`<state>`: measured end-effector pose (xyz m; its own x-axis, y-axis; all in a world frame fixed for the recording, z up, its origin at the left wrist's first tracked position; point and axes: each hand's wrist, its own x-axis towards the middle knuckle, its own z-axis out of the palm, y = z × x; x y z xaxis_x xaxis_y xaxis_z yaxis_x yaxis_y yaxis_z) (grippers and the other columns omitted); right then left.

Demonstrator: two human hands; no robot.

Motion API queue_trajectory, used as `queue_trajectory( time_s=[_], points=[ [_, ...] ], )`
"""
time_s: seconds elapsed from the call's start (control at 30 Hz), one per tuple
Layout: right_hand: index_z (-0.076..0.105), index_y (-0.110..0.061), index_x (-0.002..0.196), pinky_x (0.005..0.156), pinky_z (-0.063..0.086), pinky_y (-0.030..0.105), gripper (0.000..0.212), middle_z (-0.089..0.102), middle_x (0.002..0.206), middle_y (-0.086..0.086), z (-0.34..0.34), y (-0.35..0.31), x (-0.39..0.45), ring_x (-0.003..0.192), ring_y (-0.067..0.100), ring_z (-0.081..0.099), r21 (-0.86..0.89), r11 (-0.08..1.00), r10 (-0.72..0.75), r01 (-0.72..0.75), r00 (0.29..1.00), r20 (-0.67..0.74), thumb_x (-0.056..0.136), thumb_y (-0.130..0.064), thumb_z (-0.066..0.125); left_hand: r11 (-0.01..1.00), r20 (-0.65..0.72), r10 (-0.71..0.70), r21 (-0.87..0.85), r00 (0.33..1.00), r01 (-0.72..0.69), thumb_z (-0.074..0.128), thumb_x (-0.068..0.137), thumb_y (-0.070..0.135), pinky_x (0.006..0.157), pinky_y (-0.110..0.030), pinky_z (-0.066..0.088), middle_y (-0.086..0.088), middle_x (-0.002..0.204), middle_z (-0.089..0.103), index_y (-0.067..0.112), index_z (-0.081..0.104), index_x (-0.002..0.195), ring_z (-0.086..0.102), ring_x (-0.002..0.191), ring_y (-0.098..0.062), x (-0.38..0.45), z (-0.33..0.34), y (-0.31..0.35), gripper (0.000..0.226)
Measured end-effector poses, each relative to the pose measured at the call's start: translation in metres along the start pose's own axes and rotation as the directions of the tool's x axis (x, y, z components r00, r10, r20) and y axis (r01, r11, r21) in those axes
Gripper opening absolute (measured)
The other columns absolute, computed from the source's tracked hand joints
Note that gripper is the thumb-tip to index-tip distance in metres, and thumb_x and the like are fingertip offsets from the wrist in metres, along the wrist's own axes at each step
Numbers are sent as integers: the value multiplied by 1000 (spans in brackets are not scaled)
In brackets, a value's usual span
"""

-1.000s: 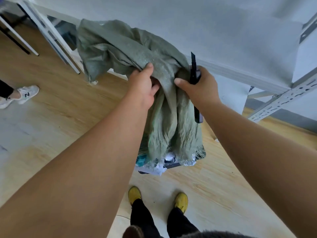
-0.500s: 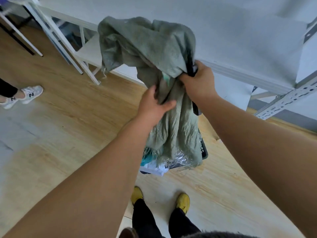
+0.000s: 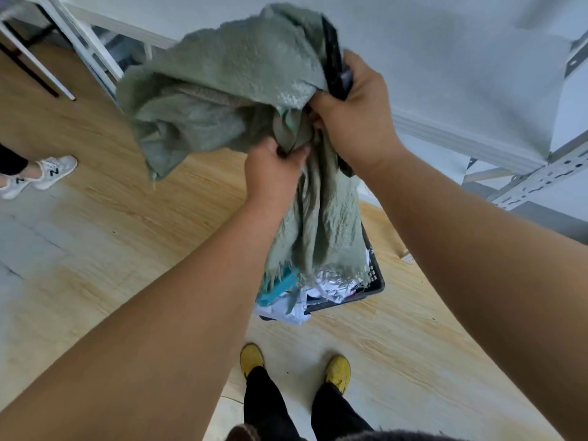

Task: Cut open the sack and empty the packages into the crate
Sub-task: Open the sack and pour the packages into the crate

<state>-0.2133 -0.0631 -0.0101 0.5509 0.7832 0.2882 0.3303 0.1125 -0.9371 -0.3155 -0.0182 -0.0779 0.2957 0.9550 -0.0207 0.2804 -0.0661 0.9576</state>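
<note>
Sack [image 3: 222, 90], limp woven green cloth, hangs bunched above the crate [image 3: 375, 281] with its frayed open end over the packages [image 3: 331, 281]; it looks light, soft and best gripped by gathered folds. The left hand [image 3: 273, 173] clenches a fold, while the right hand [image 3: 356, 116] grasps cloth together with a black cutter [image 3: 334, 58].

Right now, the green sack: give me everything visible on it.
The sack is a dull grey-green woven fabric, limp and heavily crumpled, apparently emptied. It is held up above the dark crate. The left hand pinches a gathered fold near its middle; the right hand grips it higher, together with a black knife-like tool. One bunched end billows up and left; the other hangs down, its frayed edge reaching the packages piled in the crate.
</note>
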Motion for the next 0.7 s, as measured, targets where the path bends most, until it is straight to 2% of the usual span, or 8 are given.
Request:
queue_trajectory(
  time_s=[0.07,0.17,0.3,0.37,0.43,0.5,0.57,0.7],
  points=[
    [55,-35,85,70,55,34,32,59,58,-26,1,-6,3,64,2,58,-8,999,-44,44,999,-13,79,-5,65,1000,8,8,-26,1000,-8,72,72,29,85,-41,56,-4,96,75,11,70,100,70,92,-22,5,0,7,33],
    [58,-30,85,72,57,47,25,62,67,-10,1,-9,7,70,22,65,-11,1000,15,-15,1000,10,78,-7,65,995,74,-54,-76,996,59,72,66,32,87,-50,55,-4,96,75,12,71,98,70,95,-25,9,0,11,38],
    [58,-25,81,66,55,39,17,59,64,-9,0,-14,13,65,16,59,-1,1000,-27,27,1000,8,76,-13,68,987,58,-39,-152,998,48,72,67,30,87,-50,55,-7,97,75,18,70,93,70,94,-26,9,0,13,29],
    [58,-18,80,68,55,44,13,59,69,0,1,-9,11,66,19,57,-57,997,57,-56,998,28,74,-22,69,990,93,-56,-124,994,67,74,64,35,86,-51,55,-5,95,75,15,71,94,70,93,-25,5,0,12,35],
    [62,-11,88,70,56,45,21,61,73,3,-2,-7,7,68,19,59,-60,993,103,-102,995,17,76,-26,72,991,23,-44,-127,999,46,74,68,32,82,-47,56,-5,92,75,13,71,95,70,90,-25,3,-2,11,33],
    [64,-13,102,72,57,35,28,66,80,-4,-4,-11,4,73,12,64,-12,998,68,-68,998,18,79,-25,75,986,-6,-40,-165,999,39,73,68,34,81,-47,56,-5,92,75,18,71,92,70,89,-25,3,-3,12,28],
    [64,-14,110,79,57,31,39,70,90,-7,-3,-14,0,82,7,68,12,997,70,-70,997,27,77,-26,78,975,59,-69,-209,996,80,75,62,37,87,-51,55,-6,95,75,24,72,85,71,93,-26,4,-4,10,27],
    [59,-25,124,74,46,5,54,62,91,-21,-9,12,-23,81,-8,59,-155,936,302,-316,948,-103,75,-35,79,964,32,-177,-195,984,180,76,70,30,89,-47,56,-1,96,75,23,69,89,71,92,-22,10,-13,14,21]
  ],
)
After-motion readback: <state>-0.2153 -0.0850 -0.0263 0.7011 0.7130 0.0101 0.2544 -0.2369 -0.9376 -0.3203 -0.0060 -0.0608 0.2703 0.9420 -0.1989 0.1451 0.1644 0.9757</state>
